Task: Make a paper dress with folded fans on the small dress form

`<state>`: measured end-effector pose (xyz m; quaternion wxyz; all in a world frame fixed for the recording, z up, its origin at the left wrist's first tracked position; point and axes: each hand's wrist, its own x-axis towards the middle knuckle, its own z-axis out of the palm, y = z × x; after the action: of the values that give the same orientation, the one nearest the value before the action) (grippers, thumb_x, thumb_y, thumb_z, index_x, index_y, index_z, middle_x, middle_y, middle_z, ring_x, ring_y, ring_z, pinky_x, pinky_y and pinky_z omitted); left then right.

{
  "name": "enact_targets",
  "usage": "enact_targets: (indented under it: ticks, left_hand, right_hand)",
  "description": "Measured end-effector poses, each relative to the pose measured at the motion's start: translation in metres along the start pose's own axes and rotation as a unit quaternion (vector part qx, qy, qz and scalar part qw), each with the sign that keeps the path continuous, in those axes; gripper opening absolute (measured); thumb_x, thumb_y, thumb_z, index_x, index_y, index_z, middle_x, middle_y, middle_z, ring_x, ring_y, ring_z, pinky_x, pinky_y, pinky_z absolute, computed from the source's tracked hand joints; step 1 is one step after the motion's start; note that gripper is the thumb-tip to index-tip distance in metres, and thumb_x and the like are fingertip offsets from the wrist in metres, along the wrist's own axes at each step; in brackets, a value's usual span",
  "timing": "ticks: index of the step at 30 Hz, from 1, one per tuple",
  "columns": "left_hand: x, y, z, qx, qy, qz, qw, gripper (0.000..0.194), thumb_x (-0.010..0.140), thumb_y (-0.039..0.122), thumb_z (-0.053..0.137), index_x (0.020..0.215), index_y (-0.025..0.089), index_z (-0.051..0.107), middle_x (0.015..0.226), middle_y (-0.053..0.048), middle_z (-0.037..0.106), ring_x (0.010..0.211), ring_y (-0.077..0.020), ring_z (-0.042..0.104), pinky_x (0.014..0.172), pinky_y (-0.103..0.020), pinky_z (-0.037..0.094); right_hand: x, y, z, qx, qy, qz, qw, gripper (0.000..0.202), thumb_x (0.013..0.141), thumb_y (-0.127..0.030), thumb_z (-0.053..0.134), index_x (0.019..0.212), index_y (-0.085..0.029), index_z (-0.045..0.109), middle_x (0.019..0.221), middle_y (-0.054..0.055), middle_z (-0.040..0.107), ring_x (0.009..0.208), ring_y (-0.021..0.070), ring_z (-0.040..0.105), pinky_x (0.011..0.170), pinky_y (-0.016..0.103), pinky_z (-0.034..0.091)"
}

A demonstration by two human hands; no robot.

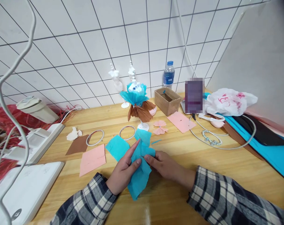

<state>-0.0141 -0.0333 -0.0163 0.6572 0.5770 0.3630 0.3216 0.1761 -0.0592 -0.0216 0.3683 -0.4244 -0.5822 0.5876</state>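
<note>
Both my hands grip a piece of turquoise crepe paper (139, 179) above the front of the table. My left hand (123, 170) pinches it with the thumb on top and the index finger stretched along it. From the right, my right hand (164, 164) pinches a folded part of the same sheet between thumb and fingers. Behind them lie a flat turquoise sheet (117, 147) and a small turquoise piece (143, 136). Further back stands a small white mannequin figure (135, 87) dressed in a turquoise paper ruffle (134, 97) over a brown paper skirt (140, 111).
Pink sheets (92, 159), a brown square (76, 144) and white rings (95, 137) lie to the left. At the back stand a cardboard box (167, 100), a water bottle (168, 75) and a propped phone (194, 95). A cable (246, 145) loops at right; a power strip (42, 140) lies left.
</note>
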Motion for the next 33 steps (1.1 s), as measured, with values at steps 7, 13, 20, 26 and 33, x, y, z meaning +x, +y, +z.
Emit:
enact_targets:
  ticks: [7,13,20,26,33]
  left_hand:
    - [0.0007,0.0010,0.0004,0.005,0.005,-0.003,1.000,0.068,0.089,0.037,0.062,0.149,0.029,0.033,0.153,-0.005,0.041,0.133,-0.0277,0.048,0.108,-0.038,0.043]
    - [0.0005,0.0023,0.0019,0.002,-0.007,-0.001,1.000,0.067,0.089,0.037,0.061,0.150,0.029,0.033,0.154,-0.005,0.040,0.135,-0.0282,0.045,0.111,-0.041,0.039]
    - [0.0007,0.0014,-0.0010,0.068,-0.037,0.025,0.997,0.063,0.091,0.036,0.060,0.149,0.030,0.035,0.156,-0.003,0.036,0.142,-0.0278,0.034,0.120,-0.043,0.025]
    - [0.0016,0.0001,-0.0006,0.048,-0.045,0.021,0.998,0.063,0.091,0.035,0.060,0.149,0.031,0.035,0.156,-0.002,0.037,0.143,-0.0278,0.034,0.119,-0.042,0.026]
    - [0.0015,0.0009,0.0021,0.036,-0.064,0.019,0.997,0.064,0.091,0.033,0.060,0.149,0.031,0.035,0.155,-0.003,0.038,0.142,-0.0270,0.035,0.119,-0.043,0.026]
  right_hand:
    - [-0.0010,-0.0015,0.0001,-0.012,0.005,0.017,1.000,0.054,0.089,-0.069,0.039,0.070,-0.019,0.046,0.063,-0.004,0.041,0.058,0.0106,0.036,0.054,0.024,0.030]
    - [-0.0014,0.0009,0.0007,-0.007,0.006,0.019,1.000,0.055,0.090,-0.069,0.036,0.067,-0.020,0.043,0.059,-0.004,0.040,0.055,0.0101,0.036,0.052,0.024,0.028]
    - [-0.0018,-0.0018,0.0002,-0.014,-0.003,0.008,1.000,0.054,0.090,-0.068,0.040,0.077,-0.018,0.054,0.069,-0.001,0.048,0.063,0.0118,0.042,0.058,0.024,0.035]
    - [-0.0020,-0.0007,-0.0001,-0.013,-0.002,0.002,1.000,0.053,0.091,-0.067,0.039,0.077,-0.018,0.055,0.070,-0.001,0.050,0.064,0.0123,0.043,0.060,0.024,0.037]
    - [-0.0028,-0.0012,0.0010,-0.005,0.006,0.016,1.000,0.057,0.089,-0.069,0.040,0.088,-0.016,0.062,0.082,0.003,0.061,0.071,0.0149,0.050,0.063,0.026,0.043]
